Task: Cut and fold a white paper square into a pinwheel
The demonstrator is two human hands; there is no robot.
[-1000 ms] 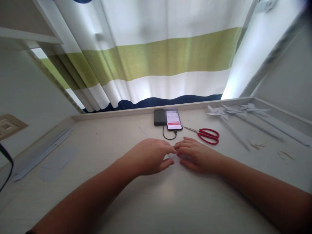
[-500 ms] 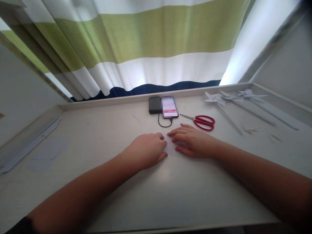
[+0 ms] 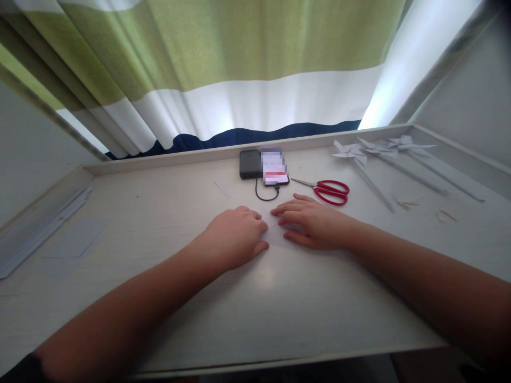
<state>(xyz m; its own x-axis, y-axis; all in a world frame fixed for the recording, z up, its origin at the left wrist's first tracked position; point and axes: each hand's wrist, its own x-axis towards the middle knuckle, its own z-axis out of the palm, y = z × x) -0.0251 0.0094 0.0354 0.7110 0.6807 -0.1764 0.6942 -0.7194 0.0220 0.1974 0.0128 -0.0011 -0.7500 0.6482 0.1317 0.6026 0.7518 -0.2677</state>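
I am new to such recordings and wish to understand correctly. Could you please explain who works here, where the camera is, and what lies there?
There is no machine: one person works with bare hands. The camera is worn on the person's head, looking forward and down. The left hand and right hand are open, with fingers at a small piece of thin white paper, which they partly cover; neither clearly grips it. Beyond them, on the whitish table, lie a dark grey box-shaped device, a lit phone with a black cable, and metal scissors with red handles. Farther right lie three white paper pinwheels on long pale sticks, and thin straw-coloured scraps. Flat white sheets lie at left.
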